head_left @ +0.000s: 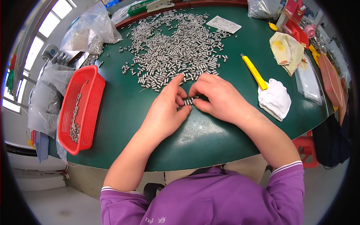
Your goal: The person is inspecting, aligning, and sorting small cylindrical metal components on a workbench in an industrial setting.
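A short row of small metal cylinders [188,101] sits between my two hands, just in front of a large heap of loose metal cylinders [176,48] on the green table. My left hand [165,107] has its thumb and curled fingers closed about the left part of the row, while its index finger reaches up toward the heap. From the other side, the bent fingers and thumb of my right hand [219,96] pinch the right end. My fingers partly hide the row, so I cannot tell whether it is lifted or rests on the table.
At left stands a red plastic basket [98,90] holding some metal cylinders, beside filled clear bags [47,97]. A yellow utility knife [255,73] lies against a white cloth-like item [275,99] at right. Farther off are a paper slip [224,24] and a stained cream cloth [287,52].
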A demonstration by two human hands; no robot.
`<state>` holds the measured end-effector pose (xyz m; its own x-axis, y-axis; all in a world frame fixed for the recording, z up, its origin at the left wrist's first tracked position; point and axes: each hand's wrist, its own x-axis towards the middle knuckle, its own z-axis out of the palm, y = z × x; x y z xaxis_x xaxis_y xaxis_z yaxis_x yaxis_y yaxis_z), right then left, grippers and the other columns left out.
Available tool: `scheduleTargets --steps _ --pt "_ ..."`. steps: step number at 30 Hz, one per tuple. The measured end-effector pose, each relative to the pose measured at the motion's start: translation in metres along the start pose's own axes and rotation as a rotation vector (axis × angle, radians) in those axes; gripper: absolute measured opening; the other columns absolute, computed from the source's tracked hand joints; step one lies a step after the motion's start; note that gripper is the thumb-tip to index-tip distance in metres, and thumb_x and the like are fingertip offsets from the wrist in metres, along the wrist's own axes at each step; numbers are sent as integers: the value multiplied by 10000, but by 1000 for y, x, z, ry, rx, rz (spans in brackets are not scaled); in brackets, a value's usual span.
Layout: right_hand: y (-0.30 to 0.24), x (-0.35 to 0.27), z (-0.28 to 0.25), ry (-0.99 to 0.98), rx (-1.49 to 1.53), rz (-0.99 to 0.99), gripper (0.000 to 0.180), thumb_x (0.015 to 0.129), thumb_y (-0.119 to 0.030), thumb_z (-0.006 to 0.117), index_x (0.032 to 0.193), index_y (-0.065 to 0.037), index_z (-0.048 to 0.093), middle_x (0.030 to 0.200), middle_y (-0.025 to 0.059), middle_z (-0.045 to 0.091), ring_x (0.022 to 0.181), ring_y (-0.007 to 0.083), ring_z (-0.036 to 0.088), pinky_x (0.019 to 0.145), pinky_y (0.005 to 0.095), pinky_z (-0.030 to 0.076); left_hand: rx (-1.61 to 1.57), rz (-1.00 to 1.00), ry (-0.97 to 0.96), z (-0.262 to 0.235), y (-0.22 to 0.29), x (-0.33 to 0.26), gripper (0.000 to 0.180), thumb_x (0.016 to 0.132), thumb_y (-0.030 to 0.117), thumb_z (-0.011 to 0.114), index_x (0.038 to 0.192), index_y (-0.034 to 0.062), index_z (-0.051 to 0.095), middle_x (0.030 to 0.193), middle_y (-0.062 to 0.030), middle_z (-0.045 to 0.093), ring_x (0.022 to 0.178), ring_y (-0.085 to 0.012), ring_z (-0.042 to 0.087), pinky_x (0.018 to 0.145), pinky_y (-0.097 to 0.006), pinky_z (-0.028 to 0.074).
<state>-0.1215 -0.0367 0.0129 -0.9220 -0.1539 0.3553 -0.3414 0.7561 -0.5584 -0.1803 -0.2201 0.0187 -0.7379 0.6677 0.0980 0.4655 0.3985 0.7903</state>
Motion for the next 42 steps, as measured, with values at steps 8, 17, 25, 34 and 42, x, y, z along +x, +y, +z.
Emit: scheduleTargets --steps 8,17,25,34,42 --pt "-3 -6 -41 358 576 277 129 824 -65 669 926 -21 602 802 2 618 728 65 593 676 228 504 -75 32 135 -5 -11 11 506 876 -65 479 1371 23 428 976 -33 575 796 -65 529 716 -206 456" --pt "14 -109 -117 475 397 496 136 854 -29 686 989 -15 681 875 14 668 772 66 613 709 214 499 30 363 417 -11 -23 22 326 856 -67 538 1157 37 605 932 -49 606 822 -135 585 714 -254 483" --pt "22 -134 -121 345 -473 157 100 768 -87 719 852 -68 666 859 64 624 882 266 612 761 358 499 289 833 -120 70 71 16 380 774 22 646 1149 52 597 1253 -163 537 1168 -357 517 971 -440 445" --pt "45 -137 -120 212 -651 29 91 746 -100 700 799 -75 630 850 45 577 847 256 554 750 367 484 486 773 -123 135 85 36 306 833 147 641 1119 46 606 1244 -130 564 1235 -312 492 1059 -444 370" --pt "33 -152 -147 -25 -513 76 76 756 -113 695 806 -77 651 834 35 595 841 248 555 766 360 485 516 751 -155 140 89 38 253 817 134 643 1044 28 610 1177 -130 588 1171 -312 525 1019 -440 400"
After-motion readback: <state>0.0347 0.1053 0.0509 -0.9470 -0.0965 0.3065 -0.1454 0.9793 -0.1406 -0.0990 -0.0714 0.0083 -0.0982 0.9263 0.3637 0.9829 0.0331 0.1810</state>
